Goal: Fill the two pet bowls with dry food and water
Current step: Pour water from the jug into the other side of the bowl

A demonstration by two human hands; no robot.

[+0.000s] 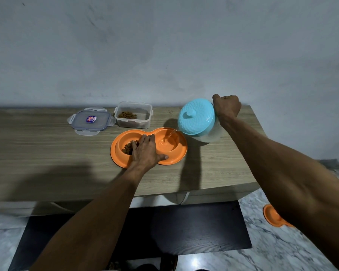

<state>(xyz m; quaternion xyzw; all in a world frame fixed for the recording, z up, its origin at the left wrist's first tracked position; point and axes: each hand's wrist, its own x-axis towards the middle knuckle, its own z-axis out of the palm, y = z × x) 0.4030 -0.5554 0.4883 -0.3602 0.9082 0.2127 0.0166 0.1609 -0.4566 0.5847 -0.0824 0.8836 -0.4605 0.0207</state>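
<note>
An orange double pet bowl (179, 153) sits on the wooden table. Its left bowl holds brown dry food (128, 148). My left hand (146, 151) lies flat on the bowl's middle, fingers spread, partly covering the food. My right hand (226, 107) grips the handle of a clear water jug with a light blue lid (197, 116), tilted to the left. A thin stream of water (170, 134) falls from the jug into the right bowl, which holds a little water.
A clear plastic container (133, 116) with some dry food stands behind the bowl, its lid (90, 120) lying to the left. The table's front edge (204, 190) is near. Another orange bowl (272, 216) lies on the marble floor at right, beside a dark mat (184, 229).
</note>
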